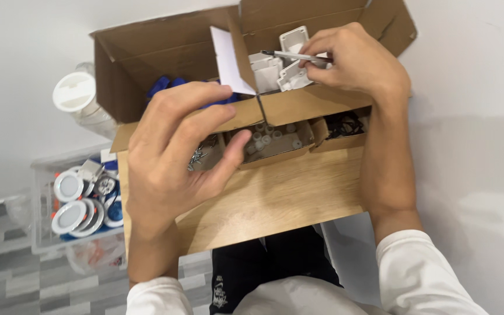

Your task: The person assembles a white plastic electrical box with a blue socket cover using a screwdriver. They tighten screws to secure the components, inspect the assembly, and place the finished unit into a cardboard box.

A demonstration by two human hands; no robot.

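Nearest the body, above the bare wooden tabletop [287, 198], the left hand [170, 163] hovered empty with fingers loosely spread and curled, its thumb beside a small cardboard tray of white plugs [272, 143]. Farther off, inside the big cardboard box [164, 49], the right hand [357, 58] had its fingertips pinched on a slim pen-like tool [290, 56] lying across white plastic housings [278, 69]. That tool looked light, stiff and smooth, best gripped mid-shaft; the housings seemed rigid but light.
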